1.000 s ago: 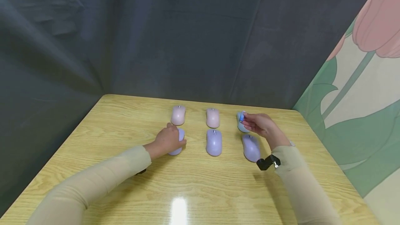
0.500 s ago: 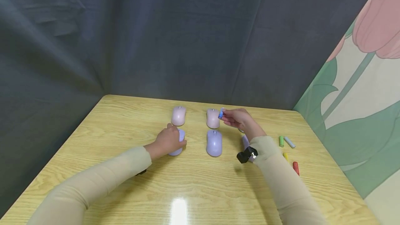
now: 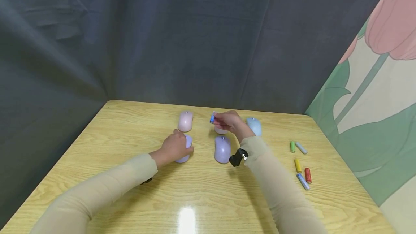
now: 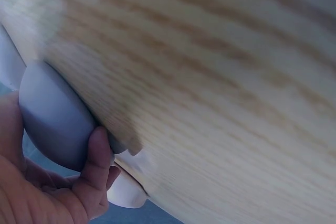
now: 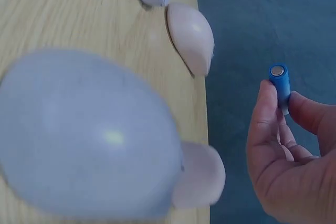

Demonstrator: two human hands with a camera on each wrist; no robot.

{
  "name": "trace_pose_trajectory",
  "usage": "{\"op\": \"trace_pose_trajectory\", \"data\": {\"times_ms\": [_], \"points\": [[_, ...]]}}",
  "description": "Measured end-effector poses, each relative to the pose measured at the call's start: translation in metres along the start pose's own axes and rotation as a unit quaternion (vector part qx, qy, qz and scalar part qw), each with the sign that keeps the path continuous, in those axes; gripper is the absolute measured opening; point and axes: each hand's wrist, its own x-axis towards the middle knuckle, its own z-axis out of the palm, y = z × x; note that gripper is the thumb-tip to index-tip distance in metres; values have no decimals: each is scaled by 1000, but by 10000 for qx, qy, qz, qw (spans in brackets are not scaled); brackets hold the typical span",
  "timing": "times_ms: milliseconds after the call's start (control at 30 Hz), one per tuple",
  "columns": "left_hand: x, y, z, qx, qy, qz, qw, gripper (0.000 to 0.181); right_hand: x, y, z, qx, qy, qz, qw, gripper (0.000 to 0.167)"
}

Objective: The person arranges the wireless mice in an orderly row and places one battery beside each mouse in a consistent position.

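At the left of the group, my left hand (image 3: 173, 145) grips a purple computer mouse (image 4: 55, 116), thumb and fingers on its sides. My right hand (image 3: 229, 120) pinches a blue battery (image 5: 280, 85) between thumb and fingertips, its flat metal end showing in the right wrist view. In the head view that hand is over a pink mouse (image 3: 220, 131) and covers most of it. Another pink mouse (image 3: 185, 121) lies just beyond the left hand. A second purple mouse (image 3: 222, 150) lies in the middle, left of the right wrist.
A light blue mouse (image 3: 254, 126) lies at the back right. The right forearm hides the third purple mouse. Loose batteries lie at the right: green (image 3: 293, 147), yellow (image 3: 298, 165), red (image 3: 308, 175) and two bluish ones. A dark curtain (image 3: 195, 46) hangs behind the table.
My right hand has moved left with the battery, from the light blue mouse to over the middle pink one. Its arm has uncovered the loose batteries. The left hand has stayed put.
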Motion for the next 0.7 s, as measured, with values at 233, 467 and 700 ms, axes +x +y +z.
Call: {"op": "trace_pose_trajectory", "data": {"times_ms": [233, 467, 700], "points": [[1, 2, 1, 31, -32, 30, 10000, 53, 8, 5, 22, -222, 132, -54, 9997, 18], [1, 3, -1, 71, -67, -65, 9999, 56, 13, 7, 43, -305, 277, -185, 9990, 16], [0, 2, -1, 105, -54, -60, 9999, 56, 29, 9, 60, -1231, 760, -353, 9888, 17]]}}
